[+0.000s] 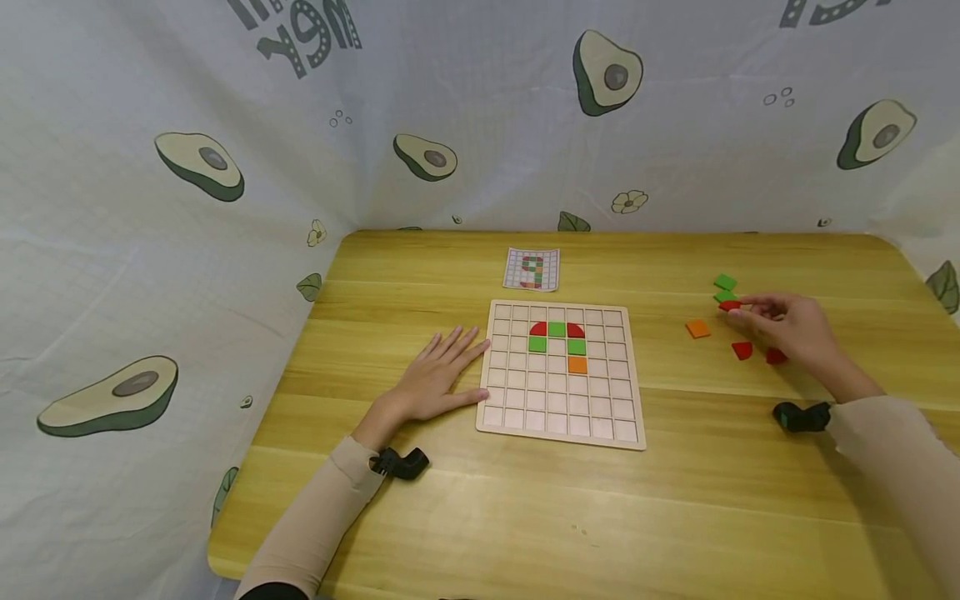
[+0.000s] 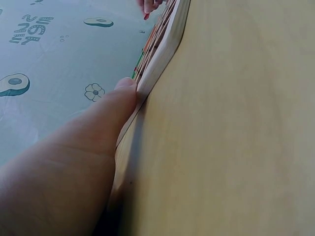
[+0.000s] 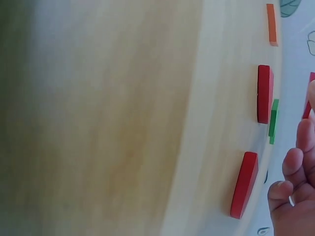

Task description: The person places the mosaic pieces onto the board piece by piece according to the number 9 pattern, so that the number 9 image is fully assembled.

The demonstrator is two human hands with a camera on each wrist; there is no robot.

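Observation:
My left hand (image 1: 431,383) lies flat with spread fingers, its thumb and fingertips touching the left edge of a wooden grid board (image 1: 525,434). Over the table's right side, my right hand (image 1: 802,329) pinches a red tile (image 1: 729,306) with one rounded side. The right wrist view catches that red tile (image 3: 308,98) at its edge. On the board, two red quarter-round tiles, three green squares and an orange square (image 1: 577,365) form a hooked shape. Beneath and near the right hand lie two more red tiles (image 1: 742,351), partly shaded by it.
Two green squares (image 1: 724,282) and an orange square (image 1: 697,329) lie on the table right of the board. Behind the board is a small printed card (image 1: 551,279) with a coloured grid pattern. A cloth with avocado prints (image 1: 480,83) hangs behind the table.

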